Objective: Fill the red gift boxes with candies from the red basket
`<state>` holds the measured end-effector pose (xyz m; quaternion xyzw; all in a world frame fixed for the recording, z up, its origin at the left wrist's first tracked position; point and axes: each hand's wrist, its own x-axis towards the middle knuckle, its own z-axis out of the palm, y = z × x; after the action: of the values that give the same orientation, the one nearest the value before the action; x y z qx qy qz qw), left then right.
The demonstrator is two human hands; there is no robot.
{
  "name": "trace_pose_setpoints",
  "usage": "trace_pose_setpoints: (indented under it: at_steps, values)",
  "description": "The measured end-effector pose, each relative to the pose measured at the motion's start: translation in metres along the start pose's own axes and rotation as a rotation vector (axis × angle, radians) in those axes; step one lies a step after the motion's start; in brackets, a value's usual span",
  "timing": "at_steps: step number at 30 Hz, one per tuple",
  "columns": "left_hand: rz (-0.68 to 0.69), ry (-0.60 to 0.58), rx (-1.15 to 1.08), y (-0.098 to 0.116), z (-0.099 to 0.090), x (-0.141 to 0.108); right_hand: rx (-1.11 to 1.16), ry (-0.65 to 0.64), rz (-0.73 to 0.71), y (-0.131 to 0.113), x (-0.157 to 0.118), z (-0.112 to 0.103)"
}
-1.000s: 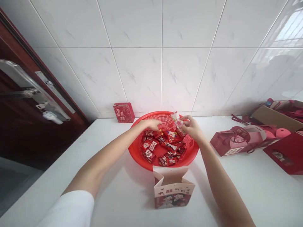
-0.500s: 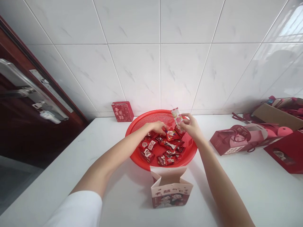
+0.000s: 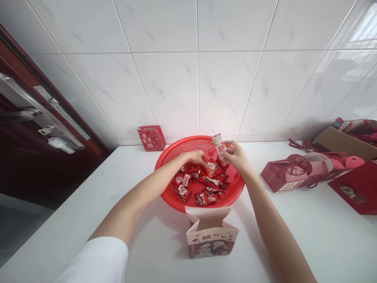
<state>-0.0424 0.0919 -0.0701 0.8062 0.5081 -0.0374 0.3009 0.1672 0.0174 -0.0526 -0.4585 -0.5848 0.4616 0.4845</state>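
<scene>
A round red plastic basket (image 3: 167, 196) with mesh sides holds several wrapped candies (image 3: 183, 191), mostly in red wrappers. My left hand (image 3: 196, 157) reaches inside it, fingers closed at the edge of a red candy packet (image 3: 213, 168). Over the basket's right side, my right hand (image 3: 235, 156) pinches a long white-and-pink candy packet (image 3: 220, 146), which stands tilted up above the rim. In front of the basket is an open paper gift box (image 3: 212, 241) with a printed picture of two figures; its top flaps are apart.
A small red box (image 3: 152, 138) stands against the tiled wall at the back left. To the right are pink gift boxes (image 3: 284, 175), a red box (image 3: 356, 188) and a cardboard carton (image 3: 344, 141) with red items. A door with a handle (image 3: 32, 114) is at the left.
The left hand has shifted slightly over the candies, with the red packet turning at its fingertips. The right hand keeps its packet almost still. The view has moved a little.
</scene>
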Motion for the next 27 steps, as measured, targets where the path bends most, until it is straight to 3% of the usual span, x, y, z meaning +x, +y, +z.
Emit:
trace_pose_setpoints:
  at_steps: [4, 12, 20, 27]
  values:
    - [0.046, 0.079, -0.035, 0.002, -0.007, -0.004, -0.018, 0.006, -0.003, -0.001, -0.001, 0.0]
    - [0.087, 0.358, -0.074, -0.004, -0.029, -0.014, -0.055, 0.01, 0.01, -0.005, -0.003, -0.001]
    - [0.05, 0.381, 0.016, -0.013, -0.039, -0.03, -0.06, -0.001, 0.021, -0.004, -0.004, 0.0]
    - [0.103, 0.408, 0.146, 0.002, -0.045, -0.048, -0.077, 0.002, 0.01, -0.005, -0.005, -0.001]
